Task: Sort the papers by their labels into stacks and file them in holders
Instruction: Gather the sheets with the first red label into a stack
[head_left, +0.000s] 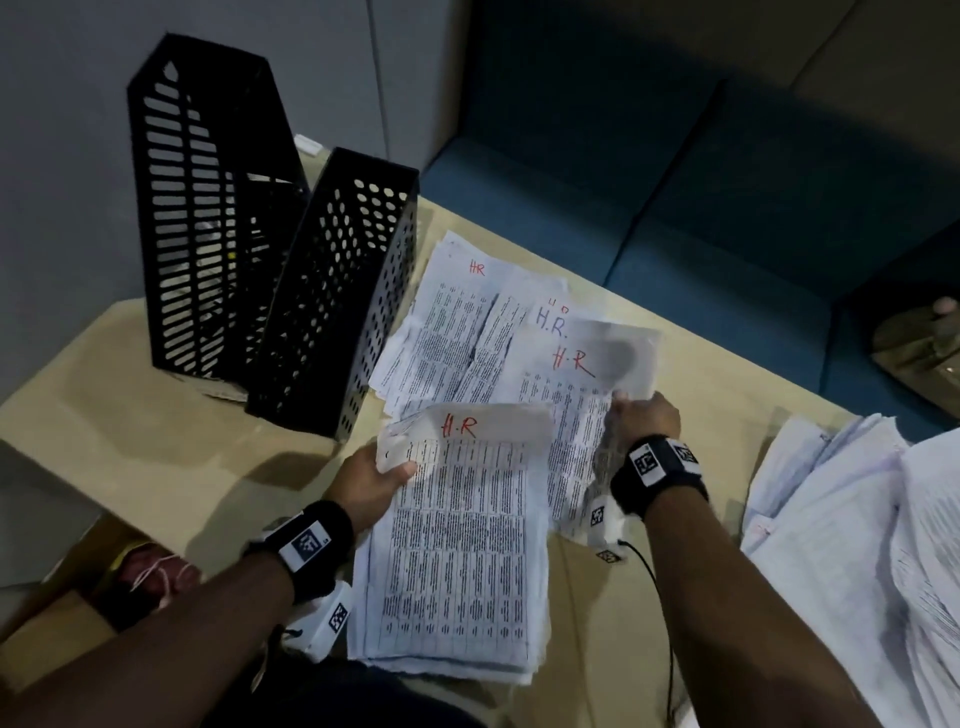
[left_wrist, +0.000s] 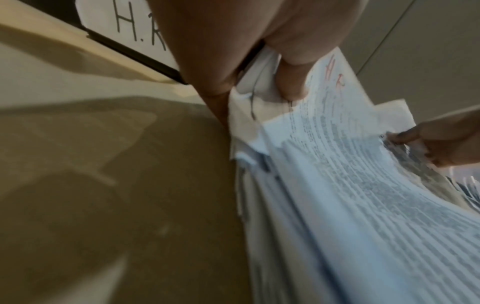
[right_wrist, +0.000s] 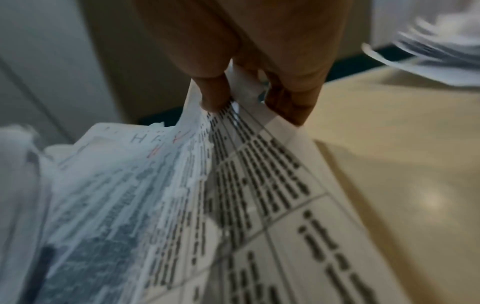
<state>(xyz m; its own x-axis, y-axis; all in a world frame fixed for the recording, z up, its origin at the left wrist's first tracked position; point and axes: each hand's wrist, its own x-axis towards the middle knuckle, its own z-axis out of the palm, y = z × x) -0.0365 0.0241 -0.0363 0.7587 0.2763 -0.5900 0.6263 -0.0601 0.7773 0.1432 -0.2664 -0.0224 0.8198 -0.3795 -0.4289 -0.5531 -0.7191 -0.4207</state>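
the left hand pinches the top left corner of a stack of h.r papers at the desk's near edge. the right hand pinches loose h.r sheets beside the holders.

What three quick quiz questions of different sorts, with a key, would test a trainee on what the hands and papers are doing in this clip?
1. True or false: both black holders stand upright on the table.
2. Multiple choice: the left hand grips a stack whose top sheet is marked A) H.R in red, B) FIN in blue, C) nothing.
3. Fill in: the right hand pinches the edge of a sheet marked ____.

Key: 1 true; 2 A; 3 H.R
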